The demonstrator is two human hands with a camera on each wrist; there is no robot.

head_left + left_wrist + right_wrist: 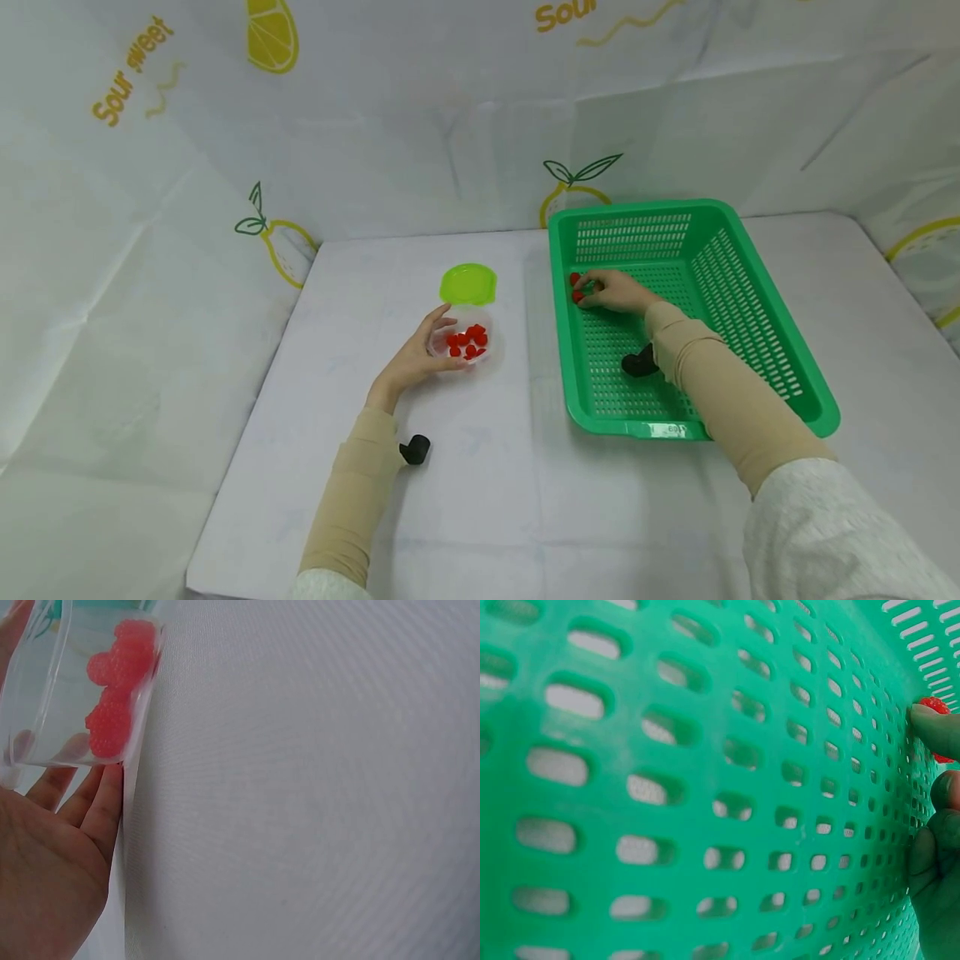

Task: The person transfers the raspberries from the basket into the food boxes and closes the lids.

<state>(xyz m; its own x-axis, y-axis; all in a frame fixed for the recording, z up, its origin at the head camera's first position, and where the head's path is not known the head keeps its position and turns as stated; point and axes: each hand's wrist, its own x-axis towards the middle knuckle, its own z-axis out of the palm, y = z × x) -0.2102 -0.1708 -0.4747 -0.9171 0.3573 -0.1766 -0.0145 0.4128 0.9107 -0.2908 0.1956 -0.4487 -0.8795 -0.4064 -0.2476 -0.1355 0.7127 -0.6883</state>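
Note:
My left hand holds a small clear plastic tub, thumb on the near side and fingers round the far side. Several red raspberries lie in the tub, and the left wrist view shows them through its wall. Inside the green basket, my right hand is at the left wall, its thumb and fingertip pinching a red raspberry. Another raspberry lies just behind that one. In the right wrist view, the fingers partly hide the red fruit.
A lime-green lid lies flat just behind the tub. The basket has slotted walls and a raised rim and stands on the right of the white-covered table. A white cloth with lemon prints hangs behind and at the sides.

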